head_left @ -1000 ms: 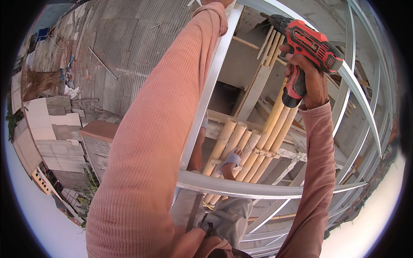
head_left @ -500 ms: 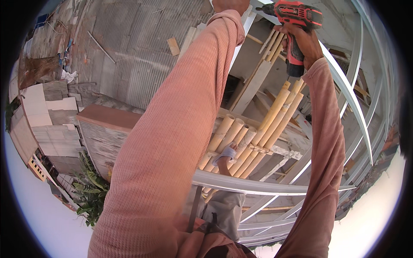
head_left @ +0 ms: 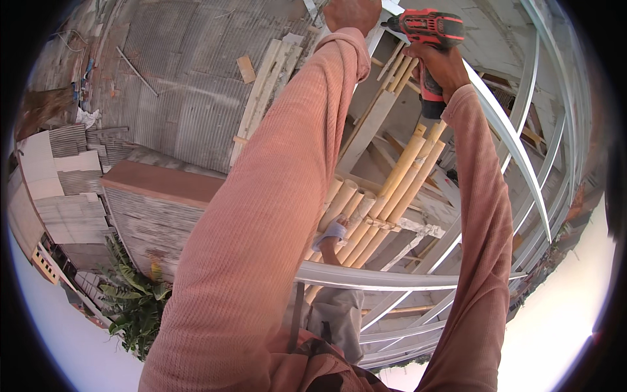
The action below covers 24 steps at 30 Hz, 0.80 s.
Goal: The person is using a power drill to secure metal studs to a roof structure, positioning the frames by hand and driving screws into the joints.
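Observation:
My right hand (head_left: 444,68) is closed around the handle of a red and black cordless drill (head_left: 431,27) at the upper right. The drill's chuck points left and appears just beside my left hand (head_left: 353,14). That hand reaches up to the top edge, next to a silver metal beam (head_left: 392,6). Its fingers are hidden, so what it grips, if anything, does not show. Both arms wear ribbed pink sleeves. Whether the drill's tip touches anything cannot be made out.
Below, a foot in a pale sandal (head_left: 334,230) rests on lashed bamboo poles (head_left: 392,196). A curved metal rail (head_left: 385,279) crosses near my body. More metal beams (head_left: 522,147) stand right. Rusty corrugated roofing (head_left: 176,59) spreads left, with timber planks (head_left: 261,98) and a leafy plant (head_left: 134,294).
The drill in my right hand has moved left and slightly down, bringing its chuck nearer my left hand. The view has shifted a little, showing more of the planks and of my left hand.

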{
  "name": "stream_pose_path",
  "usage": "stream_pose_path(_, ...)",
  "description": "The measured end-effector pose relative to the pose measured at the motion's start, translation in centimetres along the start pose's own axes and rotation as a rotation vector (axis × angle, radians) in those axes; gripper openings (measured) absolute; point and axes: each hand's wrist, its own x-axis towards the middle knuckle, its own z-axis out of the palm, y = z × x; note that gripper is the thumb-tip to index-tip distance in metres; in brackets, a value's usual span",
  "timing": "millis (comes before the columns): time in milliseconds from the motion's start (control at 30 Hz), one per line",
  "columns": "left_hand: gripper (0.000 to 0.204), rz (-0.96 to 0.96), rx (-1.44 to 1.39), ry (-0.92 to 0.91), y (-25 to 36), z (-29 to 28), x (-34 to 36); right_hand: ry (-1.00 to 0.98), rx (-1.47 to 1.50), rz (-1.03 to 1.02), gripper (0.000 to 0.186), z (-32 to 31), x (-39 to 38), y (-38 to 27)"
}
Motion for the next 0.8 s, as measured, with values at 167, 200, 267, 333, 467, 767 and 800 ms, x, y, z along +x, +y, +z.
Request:
stream_pose_path(167, 0.062, 0.105, -0.069, 0.025, 0.8, 2.0, -0.6, -0.006, -0.032, 0.052, 0.023, -1.5, 0.1, 0.4)
stream_pose_path(200, 0.063, 0.08, -0.095, -0.07, 1.1, 2.5, -0.4, -0.027, -0.035, 0.074, 0.024, -2.0, 0.4, 0.6)
stream_pose_path(267, 0.063, 0.039, -0.065, -0.121, -2.4, 2.5, 2.7, -0.099, -0.003, 0.059, 0.025, 0.4, 0.9, -0.6)
stream_pose_path(333, 0.064, 0.087, -0.108, -0.052, -4.7, 2.5, 5.4, -0.085, 0.118, 0.029, 0.027, 2.0, 0.7, -2.3)
stream_pose_path(467, 0.065, 0.078, -0.124, -0.111, -0.7, 4.0, 1.1, -0.092, -0.065, 0.034, 0.031, -0.7, 1.1, 1.2)
stream_pose_path(767, 0.064, -0.015, -0.255, -0.362, -1.4, 2.5, 3.1, 0.087, -0.037, -0.229, 0.035, 0.8, 1.5, 0.6)
stream_pose_path(800, 0.06, -0.02, -0.253, -0.35, -1.2, 2.8, 3.1, 0.087, -0.038, -0.225, 0.035, 0.6, 1.6, 0.6)
